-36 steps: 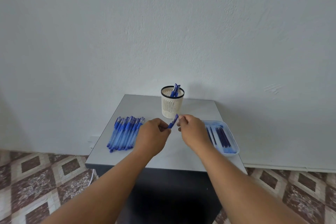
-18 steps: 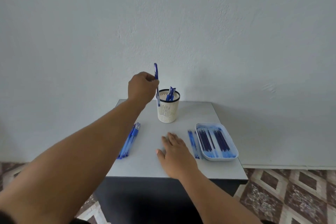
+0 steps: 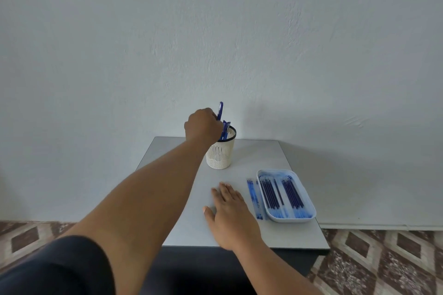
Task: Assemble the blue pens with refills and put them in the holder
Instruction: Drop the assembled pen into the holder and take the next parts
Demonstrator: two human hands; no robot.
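Note:
My left hand point(image 3: 203, 126) grips a blue pen point(image 3: 220, 108) upright over the left rim of the cream mesh holder point(image 3: 221, 153); the pen's lower end is hidden behind my fingers. Other blue pens point(image 3: 225, 129) stand inside the holder. My right hand point(image 3: 229, 212) rests flat on the grey table point(image 3: 259, 158), fingers straight, holding nothing. A white tray point(image 3: 305, 195) at the right holds several dark blue refills point(image 3: 280, 193). Blue pen parts point(image 3: 253, 195) lie just left of the tray. My left forearm hides the pile of pens on the table's left side.
The table stands against a white wall, with its front edge just under my right wrist. Patterned brown floor tiles show on both sides.
My left hand has carried the pen from in front of the holder's left side to right above its rim and lowered slightly. My right hand stays flat on the table.

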